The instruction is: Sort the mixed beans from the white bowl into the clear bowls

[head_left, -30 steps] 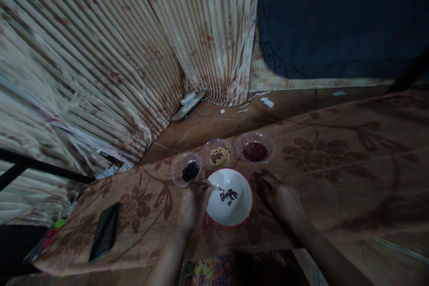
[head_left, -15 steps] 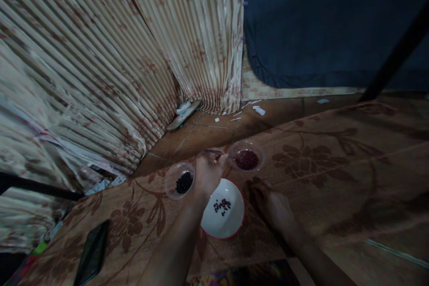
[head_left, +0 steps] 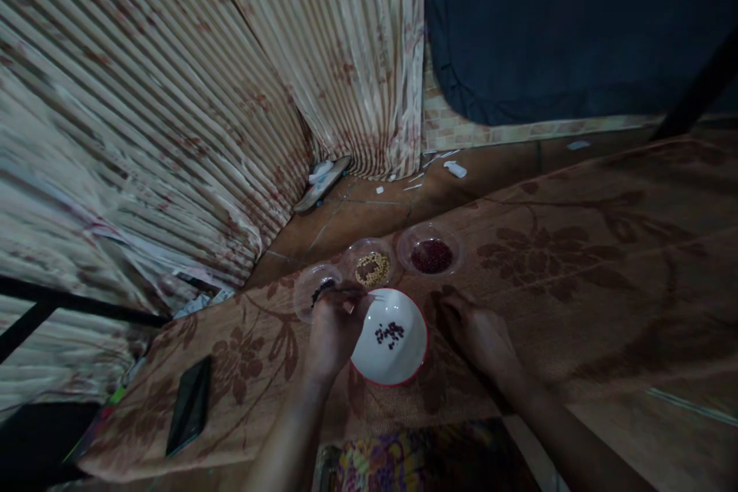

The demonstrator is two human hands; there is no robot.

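My left hand is closed in a pinch at the left rim of a white bowl with a red edge. A thin, pale, fork-like utensil juts from its fingers over the bowl. Small dark red beans lie in the bowl's middle. Just behind stand three clear plastic cups: one with black beans, partly hidden by my left hand, one with yellowish beans, one with small red beans. My right hand rests on the cloth right of the bowl, fingers curled; anything inside them is hidden.
A patterned brown cloth covers the low surface. A dark phone lies at the left. Beyond the far edge, a sandal and a white bottle lie on the tiled floor, near striped curtains.
My left hand has moved back toward me from over the cups to the bowl's left rim, uncovering the yellowish beans. My right hand stays beside the bowl. The view has shifted slightly.
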